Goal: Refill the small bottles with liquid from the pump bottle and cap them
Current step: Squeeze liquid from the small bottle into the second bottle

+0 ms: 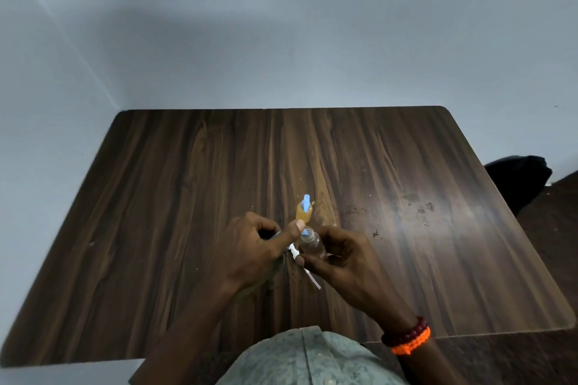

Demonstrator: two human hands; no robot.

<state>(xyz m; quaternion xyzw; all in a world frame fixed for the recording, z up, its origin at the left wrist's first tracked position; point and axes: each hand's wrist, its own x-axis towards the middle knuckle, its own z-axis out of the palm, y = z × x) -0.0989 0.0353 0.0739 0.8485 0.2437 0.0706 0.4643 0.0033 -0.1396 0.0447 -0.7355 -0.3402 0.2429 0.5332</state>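
Head view shows the right hand (337, 255) gripping a small clear bottle (311, 244), uncapped and tilted, above the wooden table (438, 259). The left hand (253, 248) curls around a pump head with a white tube (308, 269). The pump bottle (304, 211) with yellow liquid stands just behind them.

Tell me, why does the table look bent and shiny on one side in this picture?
Head view: the wide-angle lens bows the table edges; pale glare from unseen lighting washes out its right side; the room is dim, and the small bottle held between the left hand and right hand looks soft.
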